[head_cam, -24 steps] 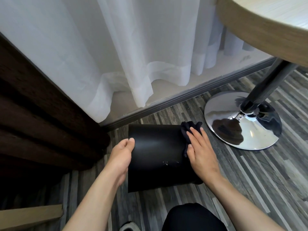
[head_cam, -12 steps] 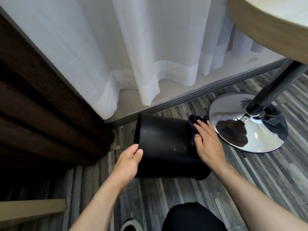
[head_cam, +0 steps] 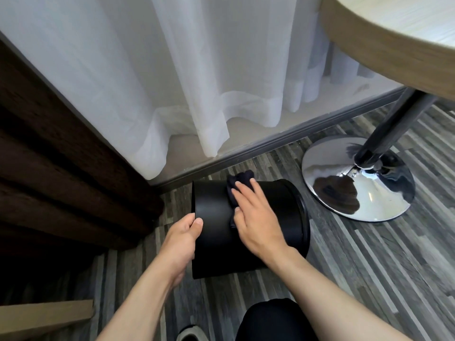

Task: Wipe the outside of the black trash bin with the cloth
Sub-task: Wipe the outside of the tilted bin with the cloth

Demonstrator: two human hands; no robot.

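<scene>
Black trash bin (head_cam: 216, 217) lay on its side on the striped grey floor (head_cam: 369, 279), its long axis running left to right, just in front of the grey baseboard (head_cam: 270, 143). Right end showed a rim band; which end was the opening could not be told.

Dark cloth (head_cam: 240, 184) lay on the upper curve of the bin wall. Right hand (head_cam: 256, 217) lay flat and open on it, fingers spread, pressing down, not closed around anything. Left hand (head_cam: 183, 238) gripped the bin's left edge, thumb on the outer wall, fingers hidden behind the edge.

Risks, as judged: a round bin on a hard floor would likely roll under the sideways push of a wipe if the left grip slackened. The cloth was bunched, part of it sticking out beyond the fingertips, so it could slide out from under the palm and leave bare skin rubbing the plastic. The side against the floor could go unwiped unless the bin was turned.

Surroundings: white sheer curtain (head_cam: 197, 82) hung to the sill just behind. Chrome table base (head_cam: 364, 188) stood near the bin's right end; a roll that way would probably strike it. Dark wood panelling (head_cam: 61, 168) closed in the left. Round tabletop (head_cam: 394, 40) overhung the upper right.
</scene>
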